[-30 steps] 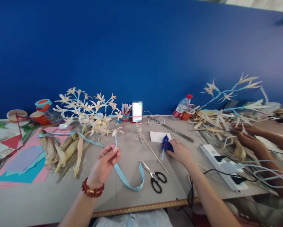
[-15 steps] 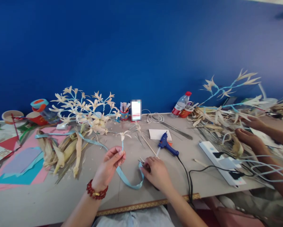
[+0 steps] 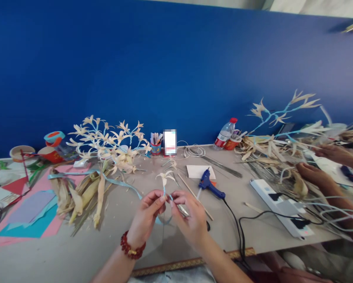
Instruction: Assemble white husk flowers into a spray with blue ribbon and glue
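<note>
My left hand (image 3: 149,210) pinches the thin stem of a pale husk flower (image 3: 165,179), its petals facing up. Light blue ribbon covers the top of that stem. Close beside it, my right hand (image 3: 192,214) is closed with its fingertips on a twisted bit of the blue ribbon (image 3: 171,197). Silver blades (image 3: 182,211), seemingly of scissors, show under the right fingers, with a dark loop beyond; whether the palm grips them is hidden. More of the light blue ribbon (image 3: 123,184) trails leftward across the table.
A blue glue gun (image 3: 208,184) lies right of my hands, its cord running to a power strip (image 3: 282,208). Husks (image 3: 88,192) and a flower branch (image 3: 108,141) stand left. Another person's hands (image 3: 314,175) work at the right, near a bottle (image 3: 225,133).
My right hand has risen from the table and come up beside the flower stem, now with ribbon at its fingertips. My left hand and the flower have shifted slightly right and down.
</note>
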Tool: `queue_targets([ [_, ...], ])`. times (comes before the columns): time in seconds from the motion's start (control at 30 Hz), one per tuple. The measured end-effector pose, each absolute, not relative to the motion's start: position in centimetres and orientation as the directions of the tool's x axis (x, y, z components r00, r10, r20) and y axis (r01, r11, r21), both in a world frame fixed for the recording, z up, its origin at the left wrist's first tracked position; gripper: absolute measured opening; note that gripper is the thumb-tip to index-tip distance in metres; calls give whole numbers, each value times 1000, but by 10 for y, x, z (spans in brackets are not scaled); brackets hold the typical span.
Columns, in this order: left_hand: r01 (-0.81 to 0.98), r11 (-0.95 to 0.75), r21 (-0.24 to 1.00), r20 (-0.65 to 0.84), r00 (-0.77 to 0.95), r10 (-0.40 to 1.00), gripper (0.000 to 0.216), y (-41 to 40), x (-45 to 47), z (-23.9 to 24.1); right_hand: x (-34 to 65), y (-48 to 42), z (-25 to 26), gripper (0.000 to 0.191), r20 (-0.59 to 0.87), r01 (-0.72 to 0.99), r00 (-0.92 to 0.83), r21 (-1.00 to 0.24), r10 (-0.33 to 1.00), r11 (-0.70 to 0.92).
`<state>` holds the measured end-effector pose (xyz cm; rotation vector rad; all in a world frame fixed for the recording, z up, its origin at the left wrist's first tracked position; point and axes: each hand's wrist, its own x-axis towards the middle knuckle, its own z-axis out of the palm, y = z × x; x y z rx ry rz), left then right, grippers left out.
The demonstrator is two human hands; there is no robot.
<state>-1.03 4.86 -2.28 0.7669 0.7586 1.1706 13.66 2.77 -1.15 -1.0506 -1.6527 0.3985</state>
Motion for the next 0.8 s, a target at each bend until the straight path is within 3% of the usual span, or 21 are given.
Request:
queue_targets([
  [0.2,-580,218,785,-127,195,973,10,49,-11,-24,134,32,-9,11,493,226,-31,-844,869,487],
  [0.3,-586,226,778,-136,194,971,11,48,-11,-22,134,37,-10,7,319,-8,4,-948,948,319],
  [0.4,-566,227,792,-136,198,971,12,47,-10,-20,136,43,-7,23,118,-205,-99,-974,988,95],
  [0.57,-528,214,822,-129,194,972,14,47,-8,-20,143,49,-1,26,-35,-282,-276,-952,961,-116],
  [0.8,-541,174,823,-107,154,982,15,47,-9,-24,142,48,4,34,-79,-349,-299,-919,951,-186],
])
